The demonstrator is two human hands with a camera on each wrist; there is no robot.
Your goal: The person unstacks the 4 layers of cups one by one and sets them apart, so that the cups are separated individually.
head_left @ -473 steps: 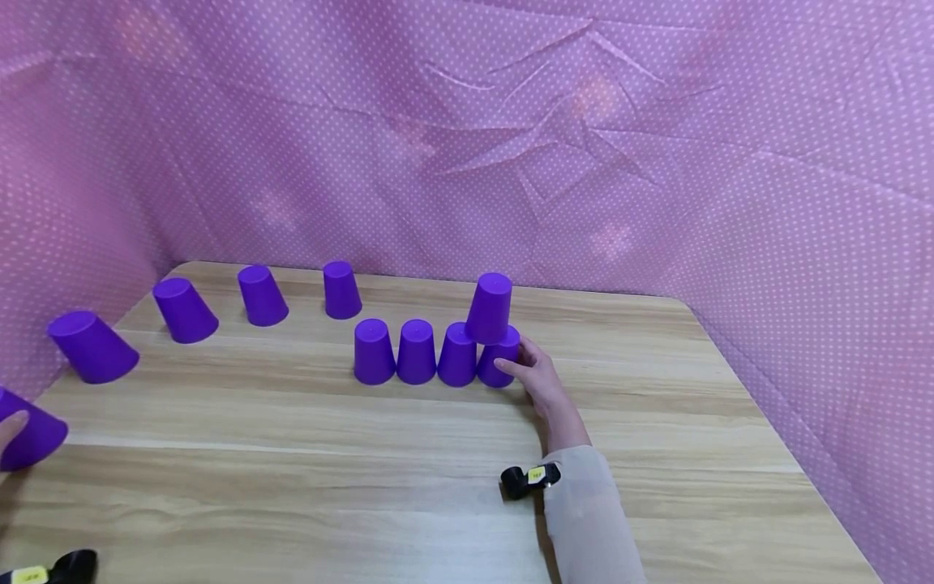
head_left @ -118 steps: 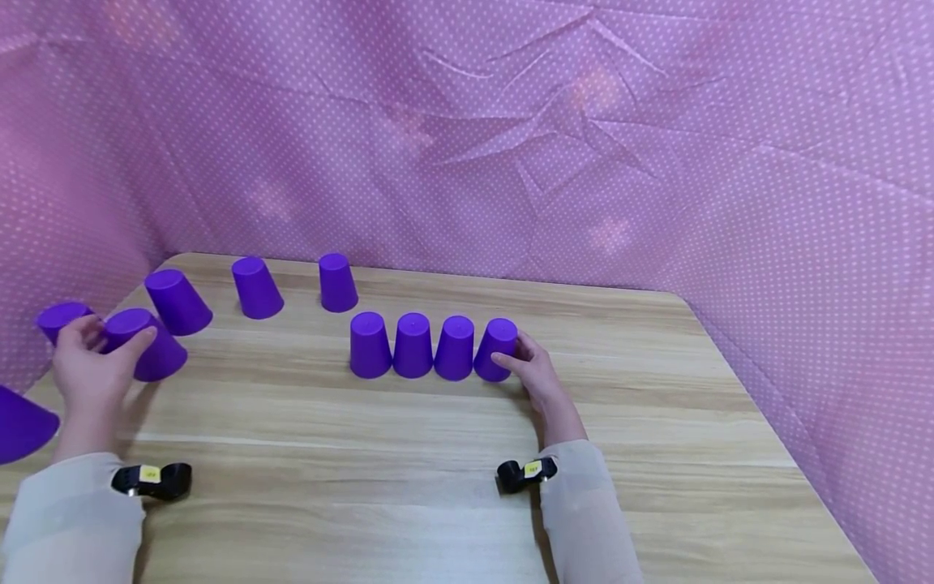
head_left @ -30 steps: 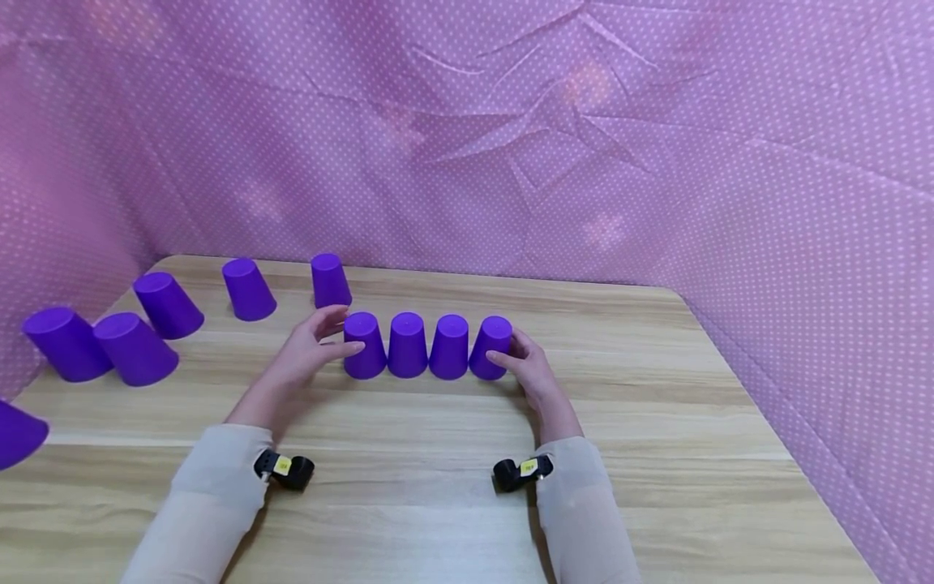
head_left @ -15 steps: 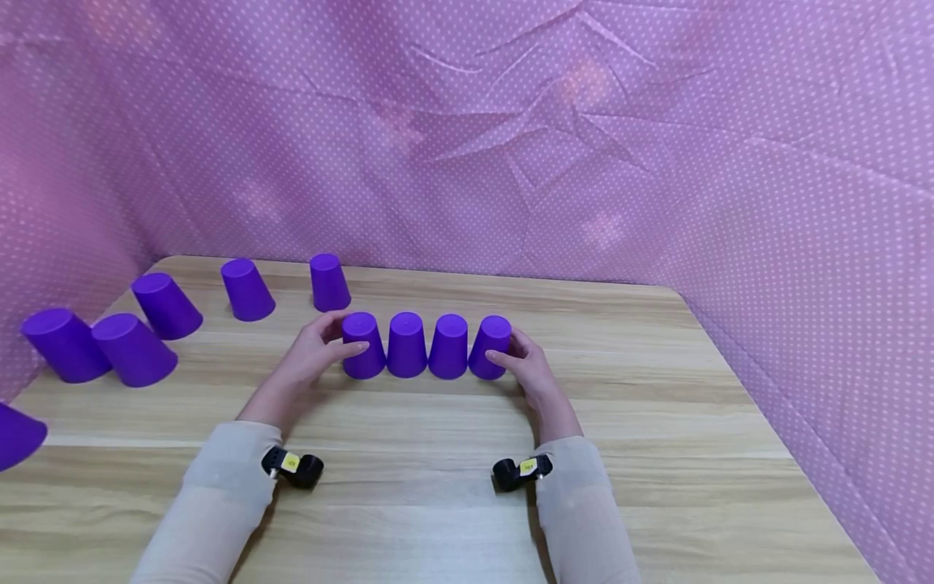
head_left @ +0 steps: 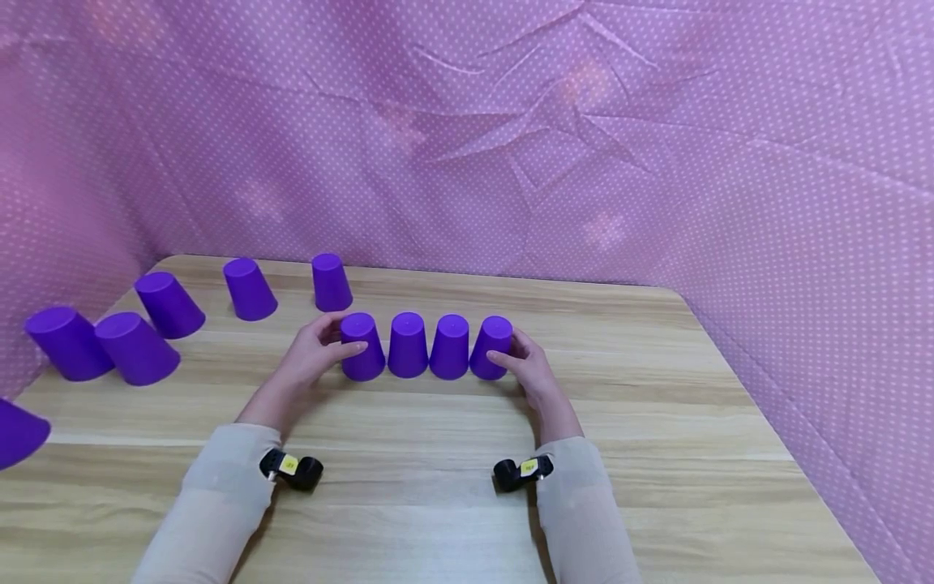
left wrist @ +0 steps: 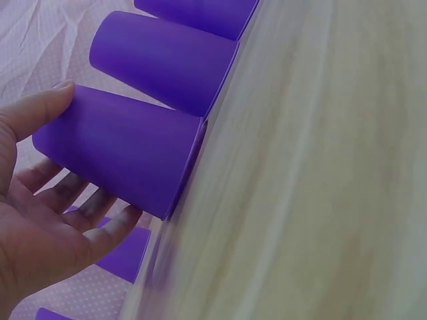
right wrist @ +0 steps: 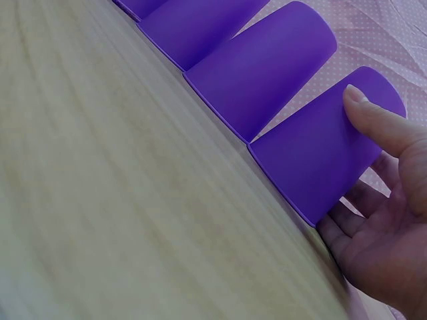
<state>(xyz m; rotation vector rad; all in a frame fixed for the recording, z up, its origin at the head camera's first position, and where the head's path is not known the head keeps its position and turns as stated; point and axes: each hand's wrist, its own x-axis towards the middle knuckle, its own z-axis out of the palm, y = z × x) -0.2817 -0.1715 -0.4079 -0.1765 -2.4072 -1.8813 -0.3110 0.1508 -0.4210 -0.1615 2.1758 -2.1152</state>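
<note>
Several upside-down purple plastic cups stand in a row mid-table. My left hand grips the left end cup, thumb on the near side and fingers behind. In the left wrist view that cup leans slightly, with a thin dark gap under part of its rim. At the other end, my right hand holds the right end cup between thumb and fingers; its rim sits at the tabletop in the right wrist view. Between them stand two middle cups, the left one and the right one.
More upside-down purple cups curve along the left side of the wooden table, among them a back cup, a paired cup and one cut by the frame edge. Pink dotted cloth hangs behind and at both sides.
The cup atop the row's right end is gone. My left hand released a cup in the left group, then moved right to the row's left end cup, which has shifted slightly left.
</note>
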